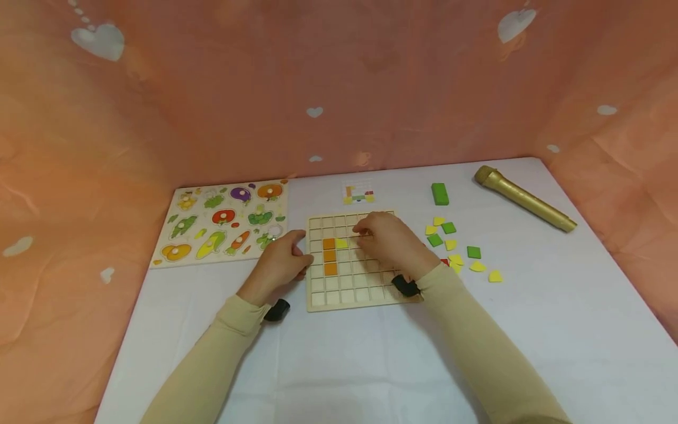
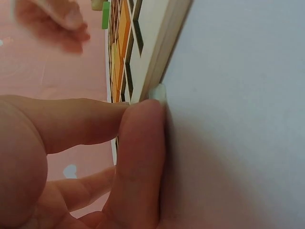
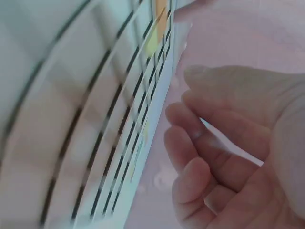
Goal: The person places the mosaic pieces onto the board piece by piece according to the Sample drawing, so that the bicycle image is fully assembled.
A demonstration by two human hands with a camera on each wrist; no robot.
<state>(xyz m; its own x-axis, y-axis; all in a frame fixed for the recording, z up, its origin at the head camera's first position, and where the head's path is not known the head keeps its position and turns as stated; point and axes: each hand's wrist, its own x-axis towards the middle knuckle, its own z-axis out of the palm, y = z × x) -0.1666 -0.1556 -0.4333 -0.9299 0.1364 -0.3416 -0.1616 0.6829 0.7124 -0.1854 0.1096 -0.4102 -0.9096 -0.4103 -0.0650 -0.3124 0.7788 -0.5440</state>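
A light wooden grid board (image 1: 346, 291) lies on the white table. Three orange squares (image 1: 330, 256) fill part of one column on it, and a yellow rounded piece (image 1: 341, 242) sits right of the top one. At the board's left edge, my left hand (image 1: 279, 262) grips the rim with thumb and finger, seen close up in the left wrist view. Above the board's right half is my right hand (image 1: 389, 238), fingers loosely bent. The right wrist view shows nothing between its fingertips and a gap to the grid. My right hand and forearm cover some cells.
Yellow pieces (image 1: 478, 267), green squares (image 1: 448, 228) and partly hidden red ones (image 1: 444, 262) lie scattered at right. Behind them are a green block (image 1: 440, 194) and a gold microphone (image 1: 524, 199). A pattern card (image 1: 358, 192) lies behind the board; a vegetable puzzle (image 1: 203, 206) is at left.
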